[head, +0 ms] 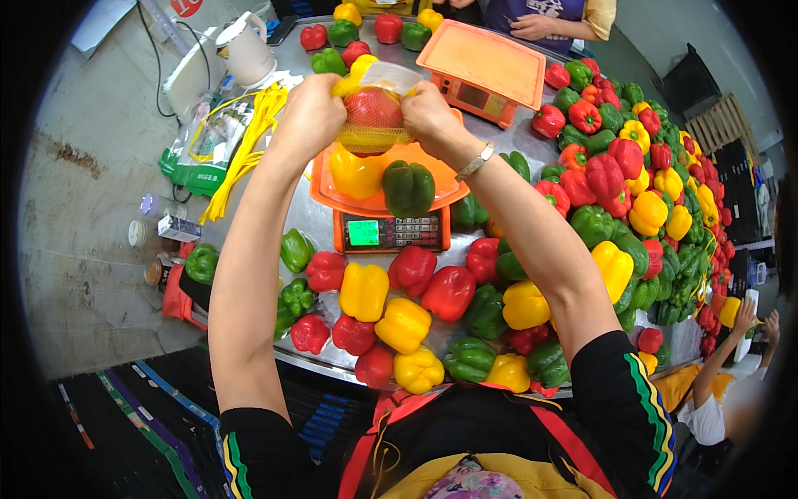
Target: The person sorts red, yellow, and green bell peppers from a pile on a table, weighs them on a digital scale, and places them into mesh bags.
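My left hand (315,111) and my right hand (434,117) grip opposite sides of a yellow mesh net bag (374,137). Inside the net is a red bell pepper (373,107), and a whitish tag or label (393,76) shows at the top. The net hangs above the orange pan (324,187) of a digital scale (392,232), whose display is lit green. A yellow bell pepper (356,173) and a green bell pepper (408,189) sit in that pan. Loose red, yellow and green peppers surround the scale on the metal table (299,209).
A second orange scale (480,68) stands at the back. A large pepper pile (623,174) covers the right side. Yellow net strips (249,143) and a white electric kettle (244,53) lie left. Other people's hands (533,27) show at the far side; another person (723,387) is at right.
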A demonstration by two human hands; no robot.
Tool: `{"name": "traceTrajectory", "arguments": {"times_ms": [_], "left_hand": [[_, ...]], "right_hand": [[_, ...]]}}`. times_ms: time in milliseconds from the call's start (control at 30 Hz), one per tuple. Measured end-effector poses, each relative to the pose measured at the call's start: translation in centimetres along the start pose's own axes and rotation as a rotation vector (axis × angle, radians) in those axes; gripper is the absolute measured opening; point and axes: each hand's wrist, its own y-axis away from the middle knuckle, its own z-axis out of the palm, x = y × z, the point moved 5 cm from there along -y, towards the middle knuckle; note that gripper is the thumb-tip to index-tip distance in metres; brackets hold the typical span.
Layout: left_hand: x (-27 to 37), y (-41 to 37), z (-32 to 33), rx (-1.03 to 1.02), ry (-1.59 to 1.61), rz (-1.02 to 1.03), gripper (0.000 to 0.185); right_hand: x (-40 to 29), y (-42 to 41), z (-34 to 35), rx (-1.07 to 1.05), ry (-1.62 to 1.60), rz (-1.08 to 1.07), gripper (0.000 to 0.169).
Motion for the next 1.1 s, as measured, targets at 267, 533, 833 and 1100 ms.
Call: {"name": "traceTrajectory", "arguments": {"times_ms": [267,533,833,1100], "left_hand": [[-6.4,1.7,2.9,0.114,0.313,-0.124,0.032],[-12.0,3.8,7.8,-0.099,1.417,-0.392,0.024],[-12.8,6.4,10.4,-0.143,1.967,-0.677,0.014],[-13.5,7.5,12.2,0.037,1.68,-0.609,0.012]], "right_hand": [[5.8,-3.6,2.2,-0.036,0.049,0.116,0.038],[7.8,-2.6,2.4,-0.144,-0.504,0.468,0.026],[9.3,-2.8,2.3,-0.208,-0.623,0.614,0.023],[10.6,-3.9,2.2,-0.288,-0.553,0.54,0.018]]}}
